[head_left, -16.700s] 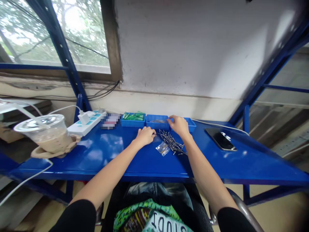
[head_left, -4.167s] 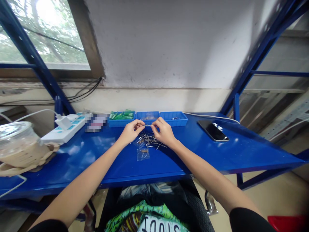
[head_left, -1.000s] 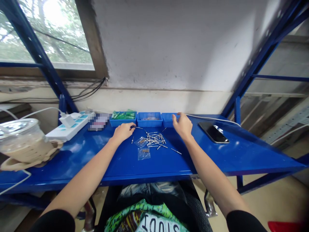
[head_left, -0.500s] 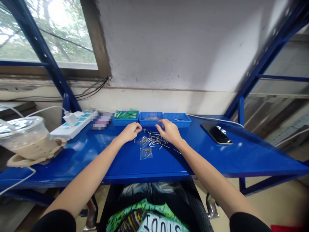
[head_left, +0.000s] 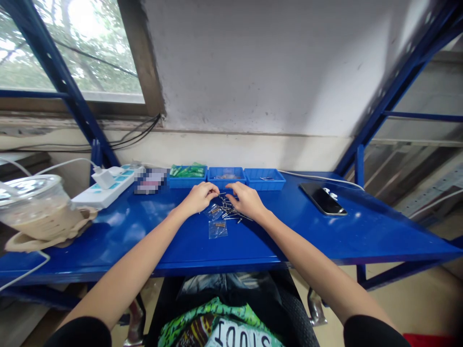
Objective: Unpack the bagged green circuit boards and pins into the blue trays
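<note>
My left hand [head_left: 201,196] is closed in a pinch, and a thin metal pin [head_left: 222,193] sticks out to the right from its fingertips. Facing it, my right hand [head_left: 248,199] hovers with curved fingers, thumb and forefinger apart, close to the pin's far end. Below and between the hands lies a loose pile of metal pins [head_left: 228,212], partly covered by my right hand. Two small clear plastic bags with brass-coloured pieces lie beside the pile: an upper bag [head_left: 214,212] and a lower bag [head_left: 218,230].
Along the back stand three blue bins: one with green packets [head_left: 188,171], a middle bin [head_left: 227,179] with clear bags, and a right bin [head_left: 267,185] holding a few pins. A phone [head_left: 321,198] with earbuds, a power strip [head_left: 108,187] and a drink cup [head_left: 34,207] flank the work area.
My left hand has shifted slightly right with the pin. My right hand has moved a little left and down, bringing its fingers nearer the left hand.
</note>
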The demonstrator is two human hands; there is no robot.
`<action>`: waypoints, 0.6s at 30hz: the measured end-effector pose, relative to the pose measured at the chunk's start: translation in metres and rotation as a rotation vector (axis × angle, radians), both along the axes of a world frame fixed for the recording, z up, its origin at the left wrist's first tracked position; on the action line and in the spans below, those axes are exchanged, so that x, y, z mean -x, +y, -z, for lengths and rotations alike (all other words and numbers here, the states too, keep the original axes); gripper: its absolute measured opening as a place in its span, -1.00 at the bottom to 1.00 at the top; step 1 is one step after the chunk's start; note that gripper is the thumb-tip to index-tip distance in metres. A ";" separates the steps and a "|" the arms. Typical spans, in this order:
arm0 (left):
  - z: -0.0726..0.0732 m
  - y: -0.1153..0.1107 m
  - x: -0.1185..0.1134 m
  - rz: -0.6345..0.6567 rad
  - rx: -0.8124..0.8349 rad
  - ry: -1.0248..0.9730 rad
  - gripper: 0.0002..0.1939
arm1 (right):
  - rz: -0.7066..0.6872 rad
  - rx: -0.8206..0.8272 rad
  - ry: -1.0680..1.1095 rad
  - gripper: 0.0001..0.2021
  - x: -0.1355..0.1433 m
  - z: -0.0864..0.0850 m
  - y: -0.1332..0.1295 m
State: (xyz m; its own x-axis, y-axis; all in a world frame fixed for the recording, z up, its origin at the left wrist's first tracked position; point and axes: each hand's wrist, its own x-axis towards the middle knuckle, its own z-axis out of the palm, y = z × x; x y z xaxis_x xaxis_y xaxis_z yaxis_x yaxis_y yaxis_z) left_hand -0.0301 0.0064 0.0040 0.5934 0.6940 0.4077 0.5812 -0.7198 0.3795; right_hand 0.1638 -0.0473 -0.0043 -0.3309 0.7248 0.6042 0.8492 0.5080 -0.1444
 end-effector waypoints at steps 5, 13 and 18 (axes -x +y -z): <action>-0.005 -0.009 -0.005 0.038 0.054 0.004 -0.86 | -0.004 -0.051 -0.115 -0.78 0.001 0.003 0.000; -0.002 -0.007 -0.005 0.028 0.103 -0.241 -0.78 | 0.070 -0.101 -0.039 -0.72 0.001 -0.002 -0.002; -0.004 -0.010 -0.005 0.004 -0.024 -0.236 -0.85 | 0.058 -0.099 0.009 -0.70 0.000 -0.004 -0.002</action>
State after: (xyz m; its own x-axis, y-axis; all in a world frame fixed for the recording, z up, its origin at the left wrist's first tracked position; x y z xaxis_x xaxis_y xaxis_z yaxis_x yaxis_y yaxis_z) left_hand -0.0254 -0.0031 0.0077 0.4824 0.6804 0.5516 0.4757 -0.7323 0.4873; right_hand 0.1639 -0.0497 0.0000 -0.2841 0.6793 0.6766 0.8765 0.4701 -0.1039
